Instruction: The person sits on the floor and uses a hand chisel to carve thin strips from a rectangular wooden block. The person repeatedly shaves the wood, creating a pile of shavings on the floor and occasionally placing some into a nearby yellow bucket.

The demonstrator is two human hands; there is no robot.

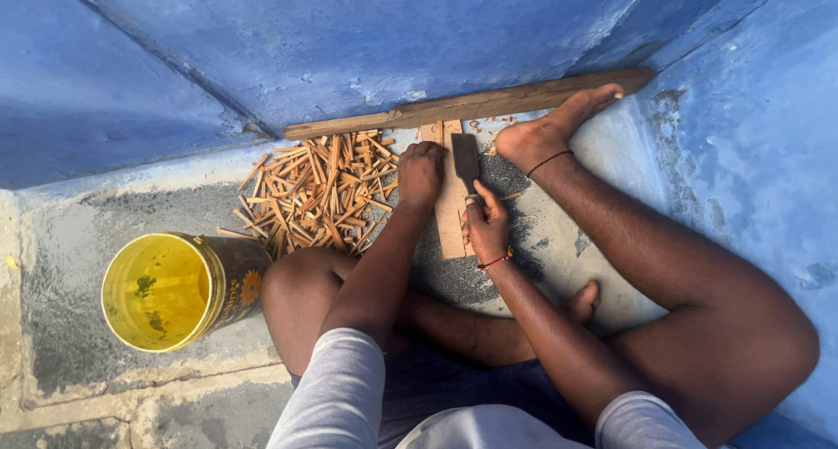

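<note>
Long plank (489, 104) lies flat against the base of the blue wall (349, 39), its length running left to right, right end raised slightly in view. Yellow bucket (166, 289) on its side, mouth toward the viewer. Heap of split sticks (319, 191) between bucket and plank. Short board (450, 206) on the floor, long axis pointing away toward the wall. Left hand (422, 173) fisted, pressing down beside the board's far end, arm straight. Right hand (487, 226) clamped on a flat blade (465, 159), blade pointing wallward along the board.
</note>
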